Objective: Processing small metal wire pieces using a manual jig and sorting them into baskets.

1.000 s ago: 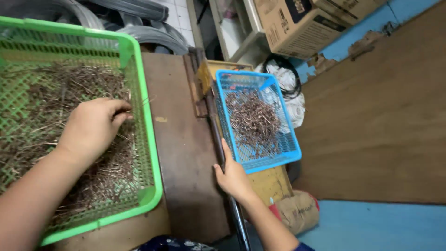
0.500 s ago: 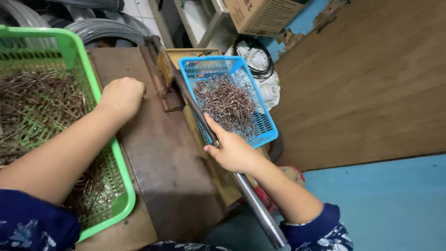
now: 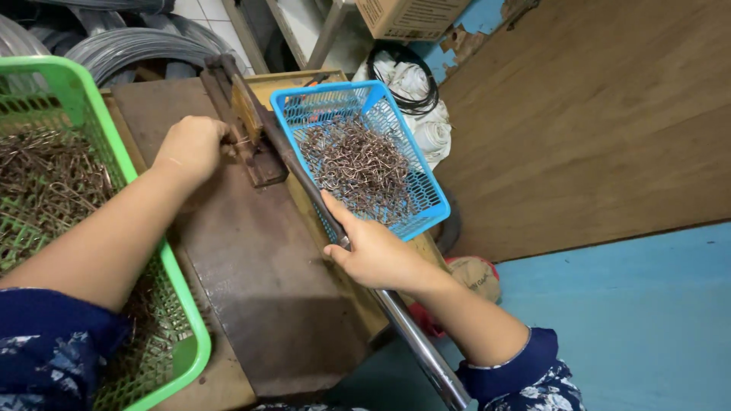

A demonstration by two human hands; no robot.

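Observation:
My left hand (image 3: 194, 147) is closed at the rusty bending jig (image 3: 245, 122) on the dark metal plate (image 3: 251, 266), pinching a thin wire piece against it. My right hand (image 3: 371, 250) grips the long metal lever (image 3: 415, 339) that runs from the jig toward me. To the left stands a green basket (image 3: 181, 304) full of straight brown wire pieces. To the right of the lever sits a blue basket (image 3: 426, 194) holding several bent wire hooks.
Coils of grey wire (image 3: 129, 49) lie behind the bench. A cardboard box (image 3: 411, 15) and a white bundle with black cable (image 3: 419, 106) sit at the back right. A wooden board (image 3: 594, 122) and blue floor (image 3: 632, 320) lie to the right.
My left hand left the green basket and moved right to the jig with a wire piece. My right hand stays on the lever. The view shifted left to right.

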